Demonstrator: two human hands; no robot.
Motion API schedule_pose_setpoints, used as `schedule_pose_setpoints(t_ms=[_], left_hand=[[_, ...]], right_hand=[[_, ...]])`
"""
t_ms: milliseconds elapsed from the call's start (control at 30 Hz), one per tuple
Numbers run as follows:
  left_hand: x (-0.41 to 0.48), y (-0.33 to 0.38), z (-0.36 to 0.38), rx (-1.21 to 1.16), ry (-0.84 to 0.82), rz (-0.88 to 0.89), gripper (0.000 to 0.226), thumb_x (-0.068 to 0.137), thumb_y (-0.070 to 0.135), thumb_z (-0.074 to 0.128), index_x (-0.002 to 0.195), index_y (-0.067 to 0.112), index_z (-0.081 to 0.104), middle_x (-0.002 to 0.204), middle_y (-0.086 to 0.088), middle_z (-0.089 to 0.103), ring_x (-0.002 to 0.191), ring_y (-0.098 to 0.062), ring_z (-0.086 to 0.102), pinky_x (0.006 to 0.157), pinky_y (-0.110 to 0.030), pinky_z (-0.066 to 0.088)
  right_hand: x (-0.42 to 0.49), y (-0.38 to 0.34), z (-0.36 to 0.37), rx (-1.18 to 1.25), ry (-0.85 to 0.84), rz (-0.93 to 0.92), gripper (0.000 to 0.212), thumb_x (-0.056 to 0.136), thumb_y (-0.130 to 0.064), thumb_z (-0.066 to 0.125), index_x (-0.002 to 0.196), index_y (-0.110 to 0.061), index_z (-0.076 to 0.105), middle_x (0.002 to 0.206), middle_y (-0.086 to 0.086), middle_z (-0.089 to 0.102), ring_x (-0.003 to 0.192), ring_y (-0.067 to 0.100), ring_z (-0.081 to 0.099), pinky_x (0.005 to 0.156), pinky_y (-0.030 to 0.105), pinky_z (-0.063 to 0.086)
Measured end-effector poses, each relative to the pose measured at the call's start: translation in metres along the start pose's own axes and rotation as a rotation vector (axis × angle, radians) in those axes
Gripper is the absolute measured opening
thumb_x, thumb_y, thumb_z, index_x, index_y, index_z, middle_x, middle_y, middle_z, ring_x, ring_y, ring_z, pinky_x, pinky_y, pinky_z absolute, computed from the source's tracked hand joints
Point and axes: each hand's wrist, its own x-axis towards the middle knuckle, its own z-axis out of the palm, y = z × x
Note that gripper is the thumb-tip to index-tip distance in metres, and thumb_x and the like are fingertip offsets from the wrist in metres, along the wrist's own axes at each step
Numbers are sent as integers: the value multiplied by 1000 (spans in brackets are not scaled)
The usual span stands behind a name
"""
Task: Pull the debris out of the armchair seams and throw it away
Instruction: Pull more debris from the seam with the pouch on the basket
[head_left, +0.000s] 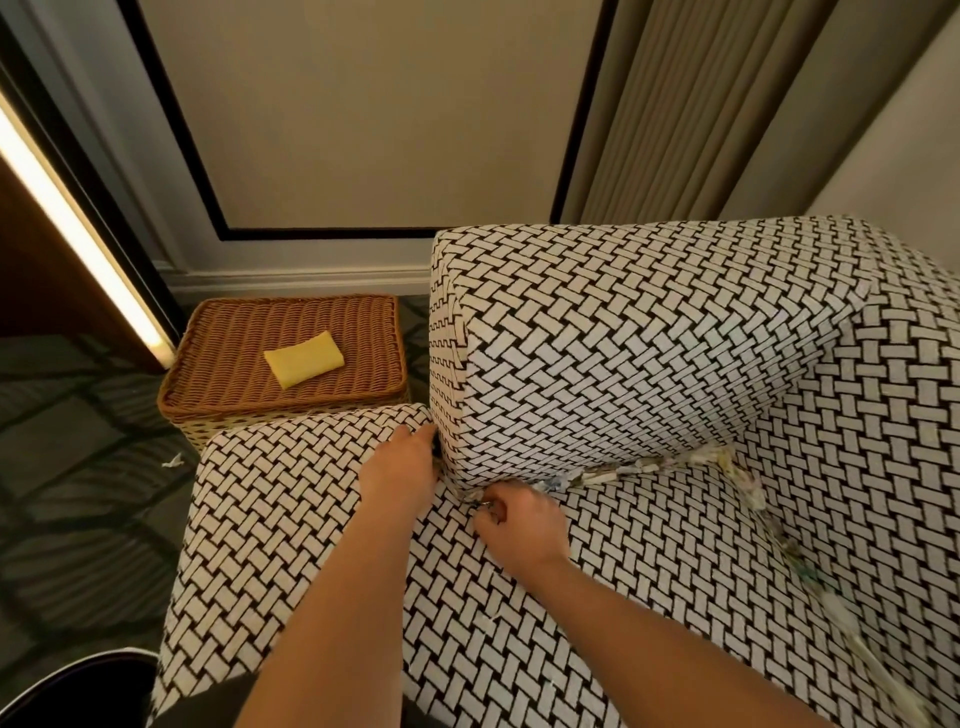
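The armchair (649, 338) is covered in a black-and-white woven pattern. Shredded paper debris (623, 470) fills the seam between backrest and seat, and more debris (769, 514) runs down the right seam. My left hand (402, 467) presses on the left armrest where it meets the backrest, its fingertips hidden in the gap. My right hand (519, 519) is curled at the seam's left end and pinches a small scrap of debris.
A wicker basket (234, 400) with a closed lid stands left of the chair, a yellow cloth (304, 358) lying on it. One paper scrap (174, 460) lies on the dark carpet. A dark round rim (78, 686) shows at the bottom left.
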Motion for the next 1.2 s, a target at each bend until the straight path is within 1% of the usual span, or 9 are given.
schedule_pose_setpoints(t_ms=[67,133,233,367,633,767,967,1133,1200], left_hand=[[3,-1,0,-10,-1,0,51,93,21,50,140,30,31,130,-6,43,115,-28,50,83,-39,47],[3,-1,0,-33,1,-12,47,93,20,49,137,32,36,129,-5,44,114,-27,51,80,-39,47],[3,-2,1,-54,26,-18,44,92,21,52,133,28,38,125,-5,46,112,-27,52,78,-38,46],[5,-4,2,-34,31,3,48,93,24,50,138,30,34,126,-5,45,111,-27,54,77,-37,47],[10,-3,0,-11,-17,-3,48,94,24,49,139,30,33,132,-6,41,112,-29,54,80,-40,47],[11,-4,-1,-39,-37,2,46,93,23,49,136,30,37,130,-6,42,111,-30,54,84,-43,48],[8,-12,-1,-143,-35,53,41,89,29,56,129,23,47,125,-8,45,108,-30,54,88,-45,49],[7,-13,0,-120,-75,80,60,86,34,58,139,26,34,129,-9,40,114,-32,50,92,-45,46],[7,-12,0,-93,-86,87,59,86,36,57,140,27,34,127,-9,40,113,-32,50,91,-44,47]], right_hand=[[3,5,-1,21,-23,-36,17,87,-25,49,81,-17,63,64,-7,48,68,15,52,64,25,44],[3,6,1,-1,9,-53,19,90,-23,48,86,-17,66,71,-5,57,71,15,55,63,24,43],[1,5,5,-7,72,-83,21,93,-22,47,94,-16,66,88,-2,66,80,15,59,71,25,47],[-1,4,3,-13,94,-120,22,95,-19,44,100,-14,65,97,-1,64,86,15,59,79,25,48],[-2,0,3,-123,83,-119,23,93,-27,41,92,-15,62,96,1,63,84,16,58,85,31,47],[-3,-4,3,-215,39,-114,28,93,-32,36,101,-16,58,104,2,59,91,18,56,87,32,43],[-4,-1,3,-193,32,-114,29,93,-31,35,108,-15,55,105,1,58,92,16,54,87,29,41],[-4,0,4,-169,47,-105,27,92,-29,37,104,-15,56,100,0,59,85,13,51,83,27,39],[-4,0,4,-141,61,-99,24,92,-28,40,101,-15,57,98,-1,59,81,11,47,82,26,39]])
